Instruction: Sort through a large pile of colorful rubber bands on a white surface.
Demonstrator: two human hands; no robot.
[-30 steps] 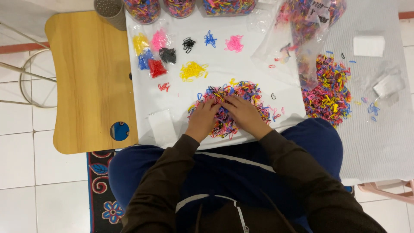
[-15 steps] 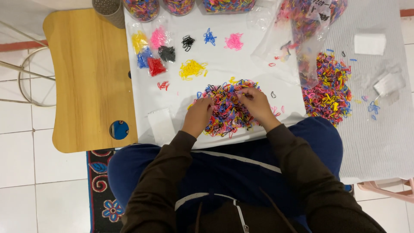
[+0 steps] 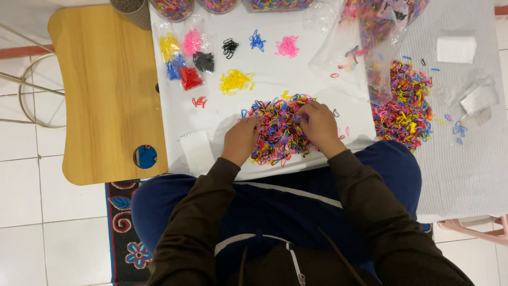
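Both hands rest on the mixed pile of small colourful rubber bands (image 3: 279, 130) in the middle of the white sheet (image 3: 275, 69). Left hand (image 3: 241, 140) lies on the pile's left edge, fingers curled; can't tell if it pinches anything. Right hand (image 3: 319, 127) is on the right side, fingertips together in the bands. Sorted yellow bands (image 3: 234, 81) lie above, and a second mixed pile (image 3: 405, 108) to the right.

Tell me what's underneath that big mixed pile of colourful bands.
The mixed pile lies on a white sheet. Both hands, left and right, rest on its edges, hiding what lies beneath them.
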